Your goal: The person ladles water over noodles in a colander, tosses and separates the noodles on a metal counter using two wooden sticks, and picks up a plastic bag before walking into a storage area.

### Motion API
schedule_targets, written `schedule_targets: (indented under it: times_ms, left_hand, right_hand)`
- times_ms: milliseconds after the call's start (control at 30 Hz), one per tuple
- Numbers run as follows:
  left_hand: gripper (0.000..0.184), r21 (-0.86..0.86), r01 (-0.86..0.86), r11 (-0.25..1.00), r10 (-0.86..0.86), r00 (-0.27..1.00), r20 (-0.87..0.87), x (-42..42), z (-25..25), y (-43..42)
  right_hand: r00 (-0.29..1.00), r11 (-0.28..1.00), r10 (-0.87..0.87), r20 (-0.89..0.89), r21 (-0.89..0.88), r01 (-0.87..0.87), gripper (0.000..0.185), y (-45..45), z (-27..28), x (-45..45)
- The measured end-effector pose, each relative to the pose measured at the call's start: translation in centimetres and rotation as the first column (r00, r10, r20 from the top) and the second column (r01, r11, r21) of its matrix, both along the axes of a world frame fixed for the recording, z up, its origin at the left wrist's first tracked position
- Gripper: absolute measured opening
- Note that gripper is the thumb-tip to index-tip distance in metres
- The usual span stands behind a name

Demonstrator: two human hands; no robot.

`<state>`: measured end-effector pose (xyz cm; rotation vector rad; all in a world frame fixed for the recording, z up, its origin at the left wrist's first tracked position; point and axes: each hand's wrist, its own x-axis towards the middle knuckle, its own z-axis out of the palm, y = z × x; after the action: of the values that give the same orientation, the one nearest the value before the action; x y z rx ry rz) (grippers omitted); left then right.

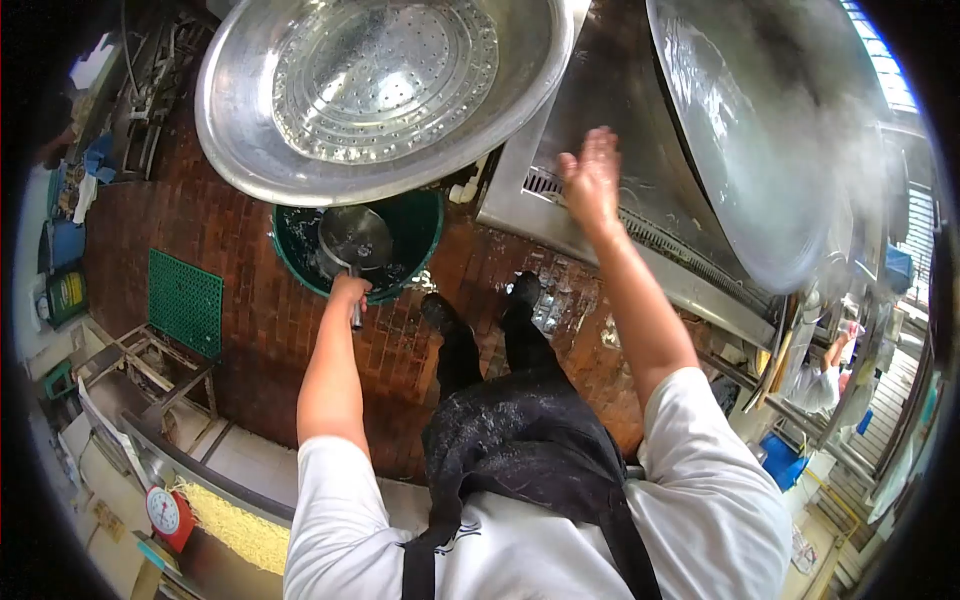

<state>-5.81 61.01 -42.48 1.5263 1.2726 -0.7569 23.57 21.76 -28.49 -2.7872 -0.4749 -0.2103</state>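
Note:
My left hand [350, 290] is wrapped round the handle of a metal ladle [356, 238]. The ladle's round bowl is inside a green tub [433, 225], which holds dark water and stands on the floor. Over the tub's far side hangs a wide metal basin [235, 140] with a perforated middle, hiding part of the tub. My right hand [595, 180] is held out with its fingers stretched, holding nothing, above the steel stove top [615, 110]. To its right a very large wok [720, 150] gives off steam.
A slotted drain [680, 245] runs along the stove's front. The brick floor [260, 330] is wet near my feet. At left lie a green plastic grate [186, 300] and a metal frame [160, 375]. A red scale [165, 512] stands beside noodles [235, 525]. Another person's arm [836, 350] shows at right.

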Motion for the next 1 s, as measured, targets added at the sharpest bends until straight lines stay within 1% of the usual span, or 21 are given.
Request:
schedule_targets:
  times_ms: [33, 67, 100, 133, 167, 200, 233, 267, 333, 367, 400, 467, 567, 600, 667, 733, 767, 867, 900, 933, 1000]
  left_hand:
    - [0.041, -0.116, -0.142, 0.983, 0.151, 0.986, 0.072, -1.3, 0.6, 0.4]
    - [0.040, -0.156, -0.206, 0.966, 0.228, 0.963, 0.146, -2.7, 2.0, 0.2]
    - [0.040, -0.206, -0.265, 0.942, 0.307, 0.928, 0.209, -4.1, 4.2, -0.5]
    - [0.040, -0.259, -0.317, 0.912, 0.383, 0.885, 0.266, -5.4, 6.4, -1.4]
    - [0.041, -0.300, -0.356, 0.885, 0.441, 0.847, 0.296, -6.6, 8.4, -2.4]
    - [0.041, -0.339, -0.392, 0.855, 0.498, 0.804, 0.324, -7.6, 10.2, -3.3]
    - [0.045, -0.366, -0.393, 0.844, 0.514, 0.787, 0.340, -8.6, 11.9, -4.0]
    - [0.046, -0.364, -0.390, 0.846, 0.513, 0.780, 0.358, -9.1, 14.2, -5.1]
    - [0.041, -0.374, -0.356, 0.856, 0.496, 0.767, 0.407, -10.3, 18.1, -7.2]
    - [0.034, -0.359, -0.335, 0.871, 0.474, 0.766, 0.435, -10.7, 19.9, -8.2]
    - [0.029, -0.344, -0.316, 0.884, 0.452, 0.767, 0.456, -11.4, 21.8, -9.3]
    - [0.027, -0.388, -0.262, 0.884, 0.437, 0.760, 0.481, -12.1, 24.9, -11.0]
    - [0.026, -0.411, -0.217, 0.885, 0.418, 0.759, 0.499, -12.1, 28.8, -13.8]
    - [0.025, -0.432, -0.192, 0.881, 0.407, 0.774, 0.485, -12.0, 29.8, -14.5]
    - [0.024, -0.388, -0.124, 0.913, 0.314, 0.822, 0.474, -11.4, 31.3, -15.7]
    - [0.030, -0.423, -0.101, 0.901, 0.303, 0.843, 0.444, -10.0, 32.7, -17.2]
    - [0.031, -0.421, -0.066, 0.905, 0.270, 0.853, 0.447, -9.2, 33.3, -17.8]
    - [0.030, -0.382, 0.050, 0.923, 0.147, 0.871, 0.469, -6.8, 34.4, -18.9]
    - [0.030, -0.361, 0.075, 0.930, 0.108, 0.881, 0.462, -6.0, 34.6, -19.2]
    - [0.030, -0.339, 0.099, 0.936, 0.071, 0.887, 0.456, -5.3, 34.8, -19.6]
    - [0.029, -0.261, 0.169, 0.950, -0.031, 0.887, 0.461, -4.0, 35.3, -20.2]
  right_hand:
    - [0.999, 0.999, -0.010, 0.032, -0.036, 0.011, 0.067, -1.3, 0.3, 0.6]
    - [0.998, 0.997, -0.017, 0.058, -0.073, 0.022, 0.065, -1.9, 0.7, 0.6]
    - [0.995, 0.996, 0.083, 0.057, -0.035, -0.081, 0.067, -1.2, 1.8, -1.3]
    - [0.973, 0.980, 0.200, 0.117, -0.019, -0.199, 0.071, 0.1, 3.0, -4.2]
    - [0.951, 0.951, 0.310, 0.004, 0.009, -0.310, 0.074, 1.3, 3.9, -7.1]
    - [0.895, 0.890, 0.445, -0.006, 0.109, -0.442, 0.071, 3.2, 3.3, -10.3]
    - [0.818, 0.841, 0.541, -0.195, 0.160, -0.518, 0.068, 4.4, 3.8, -11.4]
    - [0.787, 0.821, 0.562, -0.254, 0.057, -0.568, 0.068, 5.3, 3.1, -11.1]
    - [0.818, 0.821, 0.571, -0.065, 0.016, -0.571, 0.067, 3.8, 2.3, -7.2]
    - [0.889, 0.893, 0.449, -0.091, 0.081, -0.443, 0.068, 2.9, 0.6, -4.6]
    - [0.943, 0.966, 0.257, -0.212, 0.100, -0.240, 0.067, 2.2, 2.3, -2.3]
    - [0.984, 0.985, 0.155, -0.088, -0.069, -0.161, 0.070, -1.3, 1.0, -0.2]
    - [0.960, 0.962, 0.272, -0.074, 0.012, -0.271, 0.072, -1.5, 4.0, -4.8]
    - [0.924, 0.923, 0.382, -0.020, 0.066, -0.380, 0.076, -1.4, 3.7, -7.3]
    - [0.853, 0.879, 0.471, -0.225, 0.044, -0.474, 0.076, 0.3, 4.6, -11.8]
    - [0.864, 0.869, 0.466, -0.189, -0.088, -0.488, 0.075, 0.7, 3.4, -13.2]
    - [0.869, 0.859, 0.464, -0.171, -0.154, -0.489, 0.075, 1.0, 2.7, -13.7]
    - [0.880, 0.868, 0.451, -0.150, -0.158, -0.472, 0.073, 2.5, 2.8, -12.9]
    - [0.874, 0.874, 0.470, -0.124, -0.069, -0.480, 0.072, 3.1, 2.8, -12.3]
    - [0.873, 0.873, 0.476, -0.104, -0.060, -0.483, 0.069, 3.5, 2.8, -11.7]
    - [0.880, 0.861, 0.471, -0.068, -0.180, -0.475, 0.067, 4.0, 0.7, -10.2]
